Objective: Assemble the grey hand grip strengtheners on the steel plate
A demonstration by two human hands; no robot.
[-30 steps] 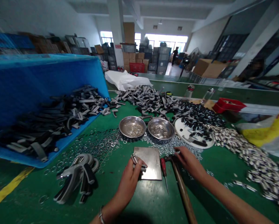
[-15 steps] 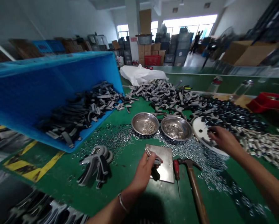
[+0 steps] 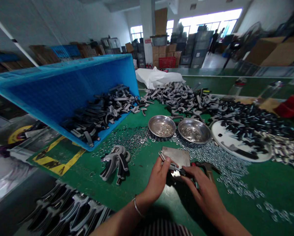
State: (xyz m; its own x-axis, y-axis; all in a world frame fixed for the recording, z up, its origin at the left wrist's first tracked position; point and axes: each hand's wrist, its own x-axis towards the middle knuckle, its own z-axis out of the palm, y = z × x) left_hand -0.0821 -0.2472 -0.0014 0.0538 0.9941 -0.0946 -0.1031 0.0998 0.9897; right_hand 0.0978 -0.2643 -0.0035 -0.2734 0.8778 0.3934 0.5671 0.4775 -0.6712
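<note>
My left hand (image 3: 159,178) is closed around a small grey and black part with a metal spring end (image 3: 164,159), held over the near edge of a square steel plate (image 3: 177,154). My right hand (image 3: 201,186) meets it from the right, fingers pinched on a small dark piece at the part's end (image 3: 181,171). A hammer (image 3: 207,168) lies just behind my right hand, mostly hidden by it. Loose metal washers (image 3: 211,157) cover the green table around the plate.
Two steel bowls (image 3: 161,126) (image 3: 194,131) of small hardware stand behind the plate. A tilted blue bin (image 3: 70,91) of grey-black parts is at left, a white disc (image 3: 235,142) with black pieces at right. Assembled grippers (image 3: 116,160) lie left; more lie below the table edge (image 3: 70,213).
My right hand left the white disc and came back to the part in my left hand, now pinching a small piece. The view swung to the left.
</note>
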